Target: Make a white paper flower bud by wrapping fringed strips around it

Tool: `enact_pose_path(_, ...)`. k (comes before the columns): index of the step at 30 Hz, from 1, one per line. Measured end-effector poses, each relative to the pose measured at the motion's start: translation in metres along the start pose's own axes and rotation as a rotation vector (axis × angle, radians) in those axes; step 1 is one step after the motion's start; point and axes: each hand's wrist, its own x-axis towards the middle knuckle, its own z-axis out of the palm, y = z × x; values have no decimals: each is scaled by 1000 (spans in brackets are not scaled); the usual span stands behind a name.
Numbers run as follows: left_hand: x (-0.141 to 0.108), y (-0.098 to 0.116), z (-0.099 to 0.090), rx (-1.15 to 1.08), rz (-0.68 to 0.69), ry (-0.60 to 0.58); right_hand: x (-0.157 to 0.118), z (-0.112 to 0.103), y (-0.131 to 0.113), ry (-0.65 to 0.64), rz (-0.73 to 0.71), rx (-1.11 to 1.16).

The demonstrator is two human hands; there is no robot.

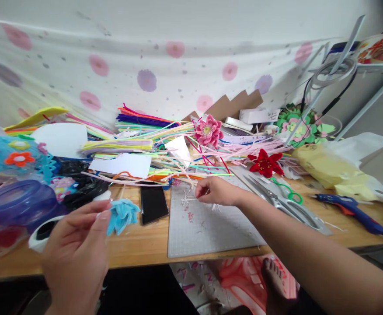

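My left hand (80,245) is closed in a pinch on a light blue flower of fuzzy pipe cleaner (122,216), held by its base over the table's front left. The petals point right, away from my fingers. Over the grey cutting mat (211,236), my right hand (216,191) is closed, thumb and finger pinched together. Thin white strands (187,200) lie by its fingertips, and one runs up to them. More short white strands (215,207) lie on the mat just below this hand.
A black phone (154,204) lies left of the mat. Scissors (286,203) and a blue glue gun (350,210) lie right. Bundled pipe cleaners (119,145) fill the back, with a pink flower (208,131) and red flower (265,163). A purple bowl (19,201) stands left.
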Motion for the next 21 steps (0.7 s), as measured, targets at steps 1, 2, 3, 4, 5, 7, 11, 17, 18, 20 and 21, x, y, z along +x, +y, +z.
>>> enact_pose_path(1,0,2,0,10,23,8,-3,-2,-2,-12,-10,0)
enact_pose_path(2,1,3,-1,17,45,17,-7,-4,-5,-23,-21,-2)
enact_pose_path(3,2,3,-1,23,65,30,-12,-7,-8,-34,-31,-5)
enact_pose_path(4,4,3,-2,29,82,46,-16,-10,-10,-45,-40,-9)
enact_pose_path(5,5,2,-4,34,97,75,-21,-13,-12,-58,-47,-14)
enact_pose_path(7,6,-1,-6,45,108,157,-30,-19,-15,-77,-51,-23)
enact_pose_path(11,-3,-6,-6,59,156,170,-33,-21,-17,-55,-33,-37)
enact_pose_path(17,-26,-11,2,9,338,-46,16,7,-5,81,-3,-18)
enact_pose_path(18,-29,-14,1,17,342,-91,25,12,-2,106,-1,0)
enact_pose_path(20,-32,-20,-2,45,324,-181,39,19,4,148,2,63)
enact_pose_path(21,-33,-23,-4,65,305,-228,42,20,5,168,5,108)
